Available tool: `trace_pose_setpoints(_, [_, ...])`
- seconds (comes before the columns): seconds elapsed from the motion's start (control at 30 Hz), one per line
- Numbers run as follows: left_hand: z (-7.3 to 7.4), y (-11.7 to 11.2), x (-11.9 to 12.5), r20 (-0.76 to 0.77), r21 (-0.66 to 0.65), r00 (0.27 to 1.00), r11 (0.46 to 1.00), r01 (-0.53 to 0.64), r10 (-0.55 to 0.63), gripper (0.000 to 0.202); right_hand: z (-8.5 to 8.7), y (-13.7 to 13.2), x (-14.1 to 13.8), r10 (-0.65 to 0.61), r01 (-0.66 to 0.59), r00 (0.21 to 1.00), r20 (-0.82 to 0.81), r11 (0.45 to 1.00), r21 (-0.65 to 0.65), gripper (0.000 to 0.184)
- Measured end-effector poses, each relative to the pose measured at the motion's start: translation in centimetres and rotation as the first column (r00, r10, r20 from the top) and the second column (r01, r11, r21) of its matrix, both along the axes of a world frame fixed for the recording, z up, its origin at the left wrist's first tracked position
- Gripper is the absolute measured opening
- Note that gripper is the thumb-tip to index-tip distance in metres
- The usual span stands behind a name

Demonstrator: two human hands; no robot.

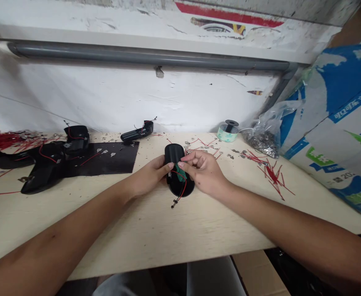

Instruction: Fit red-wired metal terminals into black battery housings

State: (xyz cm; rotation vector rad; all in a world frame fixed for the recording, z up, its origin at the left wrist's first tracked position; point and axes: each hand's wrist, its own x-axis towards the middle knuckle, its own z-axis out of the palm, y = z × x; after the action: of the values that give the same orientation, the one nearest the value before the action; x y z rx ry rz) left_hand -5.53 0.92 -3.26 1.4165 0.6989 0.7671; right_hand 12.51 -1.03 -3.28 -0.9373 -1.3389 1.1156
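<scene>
My left hand (pixel 149 176) grips the side of a black oval plastic housing (pixel 172 154) above the middle of the wooden workbench (pixel 156 230). My right hand (pixel 203 172) pinches a small green circuit board (pixel 181 172) against the housing's open face. Thin red wires (pixel 184 190) run across the housing, and a wire end with a small metal terminal (pixel 174 203) hangs below it. My fingers hide part of the board and the housing's inside.
Several black housings with red wires (pixel 76 139) lie at the left, by a black mat (pixel 112 160). Red wire bundles (pixel 1 142), loose red wires (pixel 273 174), scattered metal terminals (pixel 199 146), a tape roll (pixel 228 131) and a bag of metal parts (pixel 263 142) cover the bench.
</scene>
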Motion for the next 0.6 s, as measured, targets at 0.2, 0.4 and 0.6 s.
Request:
trace_pose_setpoints(0.2, [0.5,-0.3,0.0,-0.095,0.068,0.993,0.996,-0.062,0.068,0.042,0.0,0.0,-0.1,-0.015,0.014,0.999,0.048,1.0,0.022,0.031])
trace_pose_setpoints(0.4, [0.7,-0.5,0.4,0.035,-0.074,0.998,0.996,-0.049,0.052,0.036,-0.1,0.4,0.2,0.004,-0.005,0.999,0.053,1.0,0.02,0.032])
trace_pose_setpoints(0.6, [1.8,-0.8,0.8,0.16,-0.333,0.976,0.938,-0.09,0.15,0.029,-0.1,0.3,0.3,0.008,-0.009,1.0,0.01,0.998,0.055,0.032])
